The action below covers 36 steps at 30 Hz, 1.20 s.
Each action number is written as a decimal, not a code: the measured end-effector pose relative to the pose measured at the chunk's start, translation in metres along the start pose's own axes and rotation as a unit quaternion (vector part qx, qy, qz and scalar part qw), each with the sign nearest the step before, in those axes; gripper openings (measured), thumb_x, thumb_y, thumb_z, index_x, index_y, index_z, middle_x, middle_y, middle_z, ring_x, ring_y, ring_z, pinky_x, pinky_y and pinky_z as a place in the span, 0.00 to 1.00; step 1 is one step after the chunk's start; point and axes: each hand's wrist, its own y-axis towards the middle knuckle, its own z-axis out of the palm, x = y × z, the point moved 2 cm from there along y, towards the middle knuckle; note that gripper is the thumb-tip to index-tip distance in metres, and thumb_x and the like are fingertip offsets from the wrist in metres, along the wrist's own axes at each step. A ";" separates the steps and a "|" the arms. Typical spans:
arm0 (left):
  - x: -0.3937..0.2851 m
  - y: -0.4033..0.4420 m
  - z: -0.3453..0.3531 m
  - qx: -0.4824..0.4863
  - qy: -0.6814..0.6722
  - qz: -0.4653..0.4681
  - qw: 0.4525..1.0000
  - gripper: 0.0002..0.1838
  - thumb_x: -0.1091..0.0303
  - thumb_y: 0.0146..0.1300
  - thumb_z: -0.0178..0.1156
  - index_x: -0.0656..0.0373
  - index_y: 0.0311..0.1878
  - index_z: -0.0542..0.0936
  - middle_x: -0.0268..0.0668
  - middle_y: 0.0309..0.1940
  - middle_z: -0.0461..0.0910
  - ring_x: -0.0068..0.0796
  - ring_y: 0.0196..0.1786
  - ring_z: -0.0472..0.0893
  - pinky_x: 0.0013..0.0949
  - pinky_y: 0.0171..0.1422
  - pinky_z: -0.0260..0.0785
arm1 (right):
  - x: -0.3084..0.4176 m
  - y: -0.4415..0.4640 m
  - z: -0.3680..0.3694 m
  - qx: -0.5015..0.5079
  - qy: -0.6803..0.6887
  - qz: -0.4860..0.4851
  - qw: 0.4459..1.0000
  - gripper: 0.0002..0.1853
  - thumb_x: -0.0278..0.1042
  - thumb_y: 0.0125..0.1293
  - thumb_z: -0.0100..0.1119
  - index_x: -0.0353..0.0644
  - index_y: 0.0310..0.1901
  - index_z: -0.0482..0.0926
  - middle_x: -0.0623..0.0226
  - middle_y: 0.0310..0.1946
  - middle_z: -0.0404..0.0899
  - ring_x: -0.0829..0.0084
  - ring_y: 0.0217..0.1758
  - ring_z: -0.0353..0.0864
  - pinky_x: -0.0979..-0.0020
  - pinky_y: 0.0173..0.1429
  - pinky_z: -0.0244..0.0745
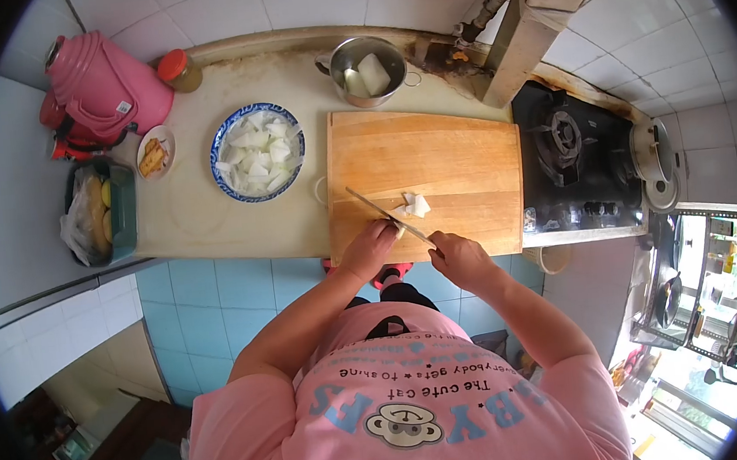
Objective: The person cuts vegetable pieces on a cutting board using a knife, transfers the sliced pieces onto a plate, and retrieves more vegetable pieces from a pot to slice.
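My right hand (pixel 461 259) is closed around the handle of a kitchen knife (pixel 377 208), near the front edge of the wooden cutting board (pixel 423 151). Its blade slants away to the left, seen almost edge-on. On the left side of the blade, my left hand (pixel 368 249) presses its closed fingers on a white vegetable piece (pixel 399 230), which they partly hide. Beyond the knife, several cut white pieces (pixel 416 205) lie on the board. A blue-rimmed plate (pixel 218 167) to the left bears a heap of similar white chunks (pixel 258 152).
Behind the board stands a metal pot (pixel 343 61) with large pale pieces inside. A black gas stove (pixel 577 155) adjoins the board's right side, with another pot (pixel 653 152) beyond. Leftward are a small dish (pixel 170 151), a red-lidded jar (pixel 186 74), a pink thermos (pixel 115 86) and a green basket (pixel 124 212).
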 end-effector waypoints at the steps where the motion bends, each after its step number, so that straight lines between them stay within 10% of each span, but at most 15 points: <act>1: 0.000 0.000 -0.001 -0.004 0.002 0.007 1.000 0.12 0.72 0.63 0.59 0.60 0.50 0.78 0.43 0.48 0.77 0.45 0.52 0.78 0.41 0.58 0.75 | 0.000 0.002 0.002 0.002 0.000 -0.001 1.000 0.10 0.35 0.70 0.57 0.37 0.44 0.75 0.50 0.28 0.81 0.48 0.34 0.83 0.52 0.40 0.79; 21: -0.010 0.018 -0.008 0.000 -0.010 0.006 1.000 0.09 0.72 0.63 0.63 0.59 0.46 0.78 0.40 0.46 0.78 0.46 0.49 0.80 0.43 0.54 0.76 | -0.036 0.018 0.017 -0.098 0.060 0.080 0.990 0.11 0.36 0.69 0.60 0.37 0.41 0.75 0.47 0.30 0.82 0.44 0.35 0.83 0.50 0.40 0.78; 26: -0.005 0.048 0.000 0.038 -0.040 -0.131 0.990 0.13 0.72 0.62 0.62 0.61 0.50 0.78 0.45 0.51 0.78 0.52 0.51 0.80 0.46 0.56 0.75 | -0.048 0.011 0.004 -0.115 0.076 0.100 0.985 0.11 0.36 0.69 0.60 0.36 0.40 0.75 0.48 0.29 0.82 0.45 0.34 0.83 0.50 0.40 0.77; 36: -0.014 0.046 -0.005 0.025 0.040 -0.018 0.999 0.19 0.73 0.54 0.67 0.57 0.51 0.78 0.39 0.51 0.78 0.44 0.56 0.78 0.46 0.57 0.72 | -0.055 -0.008 0.003 -0.063 0.128 0.070 0.987 0.10 0.35 0.67 0.61 0.35 0.38 0.75 0.50 0.27 0.81 0.47 0.32 0.82 0.53 0.37 0.76</act>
